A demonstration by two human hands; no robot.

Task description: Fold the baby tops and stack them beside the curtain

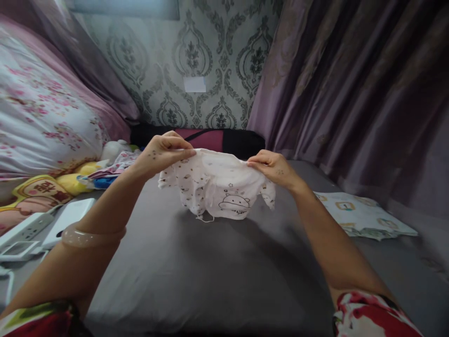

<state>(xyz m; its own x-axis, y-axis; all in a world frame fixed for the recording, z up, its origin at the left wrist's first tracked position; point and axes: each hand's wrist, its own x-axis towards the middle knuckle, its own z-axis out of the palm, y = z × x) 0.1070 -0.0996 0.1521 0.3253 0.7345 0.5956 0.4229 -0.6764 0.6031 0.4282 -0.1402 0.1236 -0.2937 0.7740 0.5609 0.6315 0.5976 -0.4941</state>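
A small white baby garment (215, 182) with tiny printed marks and a cartoon animal on its front hangs just above the grey bed sheet (196, 271). My left hand (163, 150) pinches its top edge on the left side. At the right end of that edge, my right hand (271, 166) pinches the cloth too. The garment is stretched between both hands, its lower part drooping and a loose thread dangling. A pale bangle (91, 236) sits on my left forearm.
A folded patterned cloth (361, 216) lies on the sheet at the right. A floral quilt (42, 112), soft toys (82, 175) and clothes are piled at the left, with a white power strip (24, 228) and white device (70, 216). Purple curtains (368, 89) hang right.
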